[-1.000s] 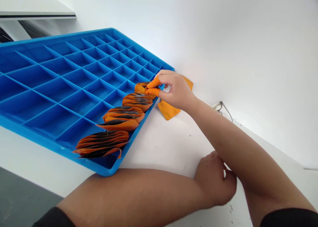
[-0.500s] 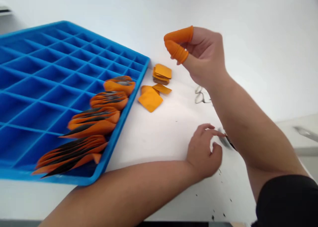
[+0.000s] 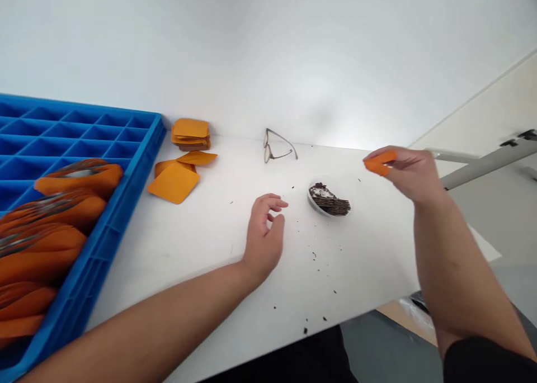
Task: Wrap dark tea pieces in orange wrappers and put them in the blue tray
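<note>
My left hand (image 3: 267, 229) rests on the white table, fingers loosely curled, thumb and fingertips apart, holding nothing. Orange finger cots cover the thumb and forefinger of my right hand (image 3: 380, 163), which hovers at the right, its tips pressed together with nothing visible between them. Between my hands stands a shallow, clear round dish (image 3: 318, 208). It holds a fanned row of thin dark strips (image 3: 333, 206) and dark crumbs. Orange square pieces (image 3: 174, 183) lie loose left of my left hand, near a stack of similar orange squares (image 3: 191, 131).
A blue compartment tray (image 3: 121, 204) fills the left side, several cells stuffed with orange-and-dark folded pieces (image 3: 79, 181). Eyeglasses (image 3: 274, 152) lie near the white wall. Dark scraps (image 3: 314, 255) dot the table (image 3: 201, 232). A grey metal bar (image 3: 482, 162) runs at the far right.
The view has swung right, bringing the dish fully into sight. My right hand has moved away from the tray to the dish's right side, still pinched. My left hand stays on the table.
</note>
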### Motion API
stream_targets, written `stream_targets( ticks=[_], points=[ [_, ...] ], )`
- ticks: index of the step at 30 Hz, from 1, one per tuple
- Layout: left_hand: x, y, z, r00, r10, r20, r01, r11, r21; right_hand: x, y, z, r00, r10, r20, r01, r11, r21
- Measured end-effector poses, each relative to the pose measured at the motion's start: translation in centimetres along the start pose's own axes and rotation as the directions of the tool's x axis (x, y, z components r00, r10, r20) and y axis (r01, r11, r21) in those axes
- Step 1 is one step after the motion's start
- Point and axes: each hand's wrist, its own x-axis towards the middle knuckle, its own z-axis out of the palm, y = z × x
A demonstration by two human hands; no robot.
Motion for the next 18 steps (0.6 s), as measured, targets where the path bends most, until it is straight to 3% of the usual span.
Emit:
stream_targets(
  ticks=[4, 10, 14, 18],
  points=[
    [0.4, 0.2, -0.2, 0.995, 0.031, -0.093, -0.029, 0.999, 0.031, -2.0, 3.2, 1.6, 0.994, 0.109, 0.026, -0.111, 0.991, 0.081],
    [0.6, 0.4, -0.4, 0.989, -0.125, -0.084, 0.124, 0.992, -0.024, -2.7, 7.2, 0.9, 0.971, 0.168, -0.168, -0.145, 0.979, 0.141],
    [0.6, 0.2, -0.4, 0.984, -0.125, -0.128, 0.127, 0.992, 0.009, -3.4, 8.3, -0.5, 0.957, 0.144, -0.251, -0.106, 0.982, 0.157],
    [0.3, 0.4, -0.1, 0.989, -0.078, -0.128, 0.082, 0.996, 0.021, -3.8, 8.2, -0.6, 0.977, 0.109, -0.185, -0.079, 0.983, 0.165]
  ],
)
